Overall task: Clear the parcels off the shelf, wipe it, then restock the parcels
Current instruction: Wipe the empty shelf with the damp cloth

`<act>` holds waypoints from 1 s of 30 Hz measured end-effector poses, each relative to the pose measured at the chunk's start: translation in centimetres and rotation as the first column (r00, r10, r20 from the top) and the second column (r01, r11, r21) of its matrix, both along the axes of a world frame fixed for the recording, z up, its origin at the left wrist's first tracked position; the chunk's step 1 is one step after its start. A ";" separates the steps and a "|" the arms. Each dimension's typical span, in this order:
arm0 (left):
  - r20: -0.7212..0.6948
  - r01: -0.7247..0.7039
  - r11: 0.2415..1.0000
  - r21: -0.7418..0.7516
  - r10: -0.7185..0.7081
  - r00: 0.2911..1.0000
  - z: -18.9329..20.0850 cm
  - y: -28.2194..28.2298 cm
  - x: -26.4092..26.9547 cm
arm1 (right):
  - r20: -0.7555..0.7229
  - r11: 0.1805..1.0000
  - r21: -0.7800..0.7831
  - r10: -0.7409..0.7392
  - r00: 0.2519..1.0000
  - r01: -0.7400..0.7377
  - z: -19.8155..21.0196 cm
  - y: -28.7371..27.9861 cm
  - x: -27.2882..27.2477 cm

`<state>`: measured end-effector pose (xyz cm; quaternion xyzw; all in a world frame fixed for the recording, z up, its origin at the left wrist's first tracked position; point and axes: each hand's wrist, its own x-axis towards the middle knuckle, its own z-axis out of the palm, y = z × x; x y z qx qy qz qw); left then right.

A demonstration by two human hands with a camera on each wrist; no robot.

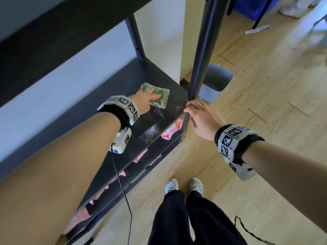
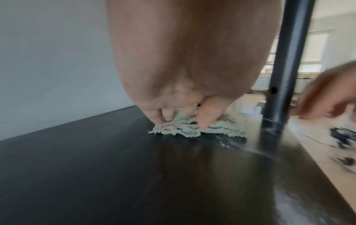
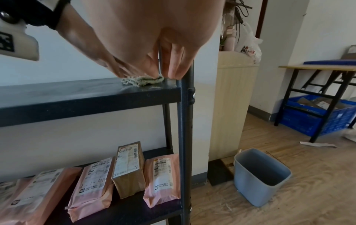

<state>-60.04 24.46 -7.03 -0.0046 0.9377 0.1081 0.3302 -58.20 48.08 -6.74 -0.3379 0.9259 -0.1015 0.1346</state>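
A green cloth (image 1: 159,97) lies at the right end of the black shelf (image 1: 123,89), and my left hand (image 1: 152,96) presses down on it with fingers spread. The left wrist view shows the cloth (image 2: 192,129) bunched under that hand (image 2: 185,117). My right hand (image 1: 190,107) is relaxed, its fingertips touching the front right post (image 1: 203,50) at the shelf corner. Pale streaks (image 1: 150,133) mark the shelf near its front edge. On the shelf below stand several pink parcels (image 3: 163,179) and a brown box (image 3: 129,170).
A grey bin (image 3: 260,176) stands on the wooden floor right of the rack. Farther right a blue crate (image 3: 312,114) sits under a folding table. Another black shelf (image 1: 53,41) hangs over my left arm. My feet (image 1: 184,185) are close to the rack.
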 end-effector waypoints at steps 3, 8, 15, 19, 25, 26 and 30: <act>0.027 -0.027 0.997 -0.068 0.028 0.999 0.7 0.3 2.0 | -0.006 1.000 0.011 0.002 1.000 -0.002 0.3 0.2 -0.1; 0.007 0.049 0.995 0.081 -0.050 0.999 -0.1 5.3 3.5 | 0.004 1.000 -0.006 -0.003 1.000 0.003 -0.3 -0.2 0.4; -0.019 0.033 0.999 0.028 -0.032 0.999 -0.1 2.6 2.2 | 0.034 0.999 0.045 0.024 0.999 -0.026 -1.2 0.0 0.4; 0.015 -0.019 0.999 -0.038 0.020 1.000 0.6 1.3 5.6 | 0.025 0.999 0.029 0.020 0.999 -0.021 -0.6 -0.6 0.5; -0.045 0.139 0.989 -0.059 -0.141 0.989 -1.3 6.2 8.0 | -0.013 0.998 -0.020 0.055 0.998 -0.055 0.2 -0.6 -0.2; -0.052 0.132 0.990 -0.046 -0.134 0.990 -1.1 6.5 7.2 | -0.018 0.997 -0.020 0.068 0.998 -0.068 0.3 -0.4 -0.3; -0.052 -0.013 1.000 0.027 0.014 0.999 0.3 5.0 7.0 | -0.007 0.995 -0.016 0.102 0.995 -0.102 0.0 0.3 -0.1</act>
